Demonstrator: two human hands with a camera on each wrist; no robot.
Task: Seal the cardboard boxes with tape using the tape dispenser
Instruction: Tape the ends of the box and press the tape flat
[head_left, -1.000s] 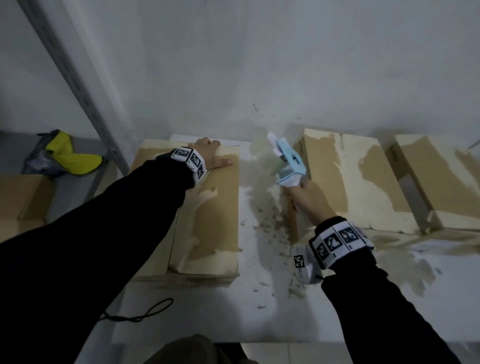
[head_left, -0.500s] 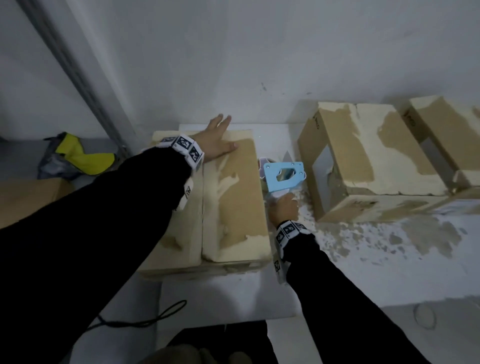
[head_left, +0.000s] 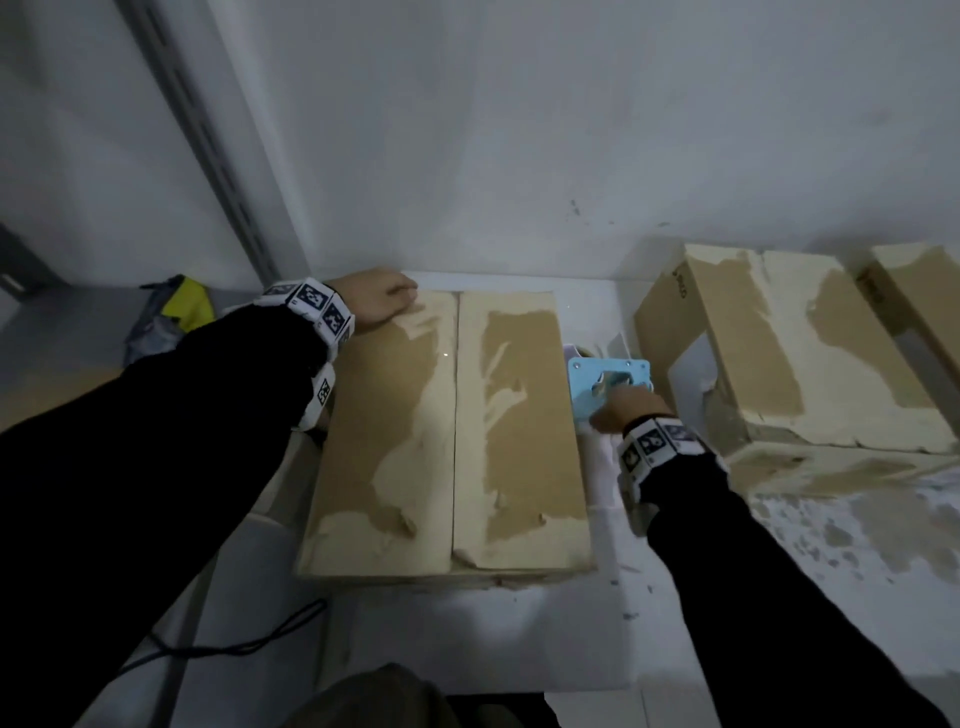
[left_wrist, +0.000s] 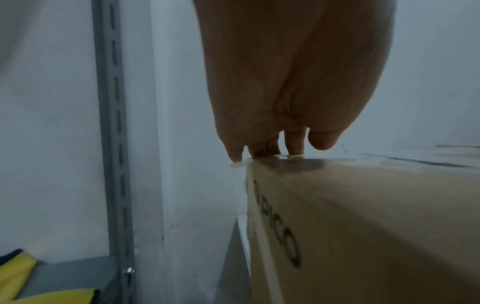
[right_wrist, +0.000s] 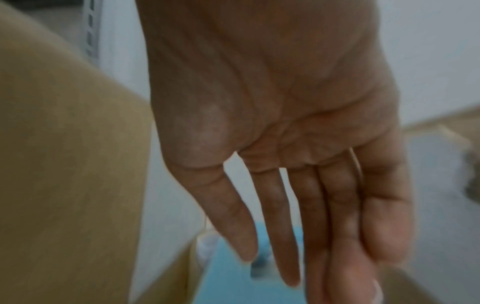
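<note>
Tape dispenser (head_left: 608, 387) now released, right fingers (right_wrist: 283, 226) straight.

Black sleeves (head_left: 130, 467), marker-patterned wristbands (head_left: 317, 306)

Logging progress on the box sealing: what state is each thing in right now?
Near box: flaps closed, centre seam looks untaped.
Tape dispenser: down between the boxes, not gripped.
Right hand: fingers straight, above dispenser.
Left hand: fingertips on box's far corner.
Right-side box: closed.
</note>
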